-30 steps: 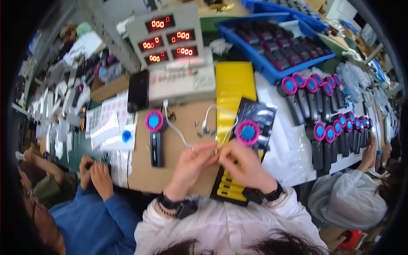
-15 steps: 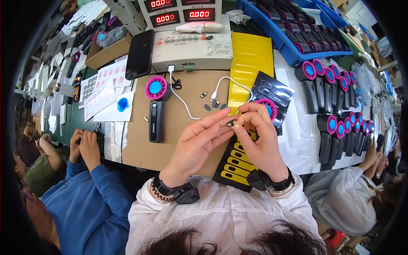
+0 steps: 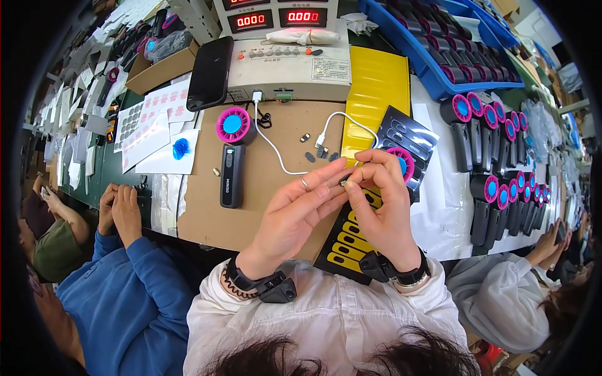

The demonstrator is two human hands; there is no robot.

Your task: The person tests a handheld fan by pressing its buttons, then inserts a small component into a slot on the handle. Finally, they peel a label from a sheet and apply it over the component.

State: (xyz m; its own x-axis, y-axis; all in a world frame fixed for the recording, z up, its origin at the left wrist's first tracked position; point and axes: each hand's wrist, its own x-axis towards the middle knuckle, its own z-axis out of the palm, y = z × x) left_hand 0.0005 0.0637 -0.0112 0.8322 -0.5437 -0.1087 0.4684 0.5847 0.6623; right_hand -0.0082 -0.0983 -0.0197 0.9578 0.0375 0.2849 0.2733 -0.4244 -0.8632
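Observation:
My right hand [image 3: 381,203] pinches a small dark piece [image 3: 344,180] between thumb and fingertips; what the piece is cannot be made out. Against it lie the outstretched fingers of my left hand [image 3: 304,203], with a ring on one finger. Beyond my hands, several small dark pieces [image 3: 322,152] rest on the brown board [image 3: 207,220]. A handheld fan [image 3: 231,177] with a pink and blue head lies on the left. Beneath my right hand are a black sheet with yellow cutouts [image 3: 348,245] and, partly hidden, another pink fan head [image 3: 407,166].
A white test box [image 3: 285,78] with red digits stands at the back, a black phone [image 3: 210,74] beside it. White cables [image 3: 269,147] cross the board. Rows of fans [image 3: 480,207] and a blue crate [image 3: 448,84] occupy the right. A co-worker's hands [image 3: 127,216] are at left.
The small piece has turned in my fingertips and shows less of itself. My hands stay close together in nearly the same place. The whole view has shifted slightly.

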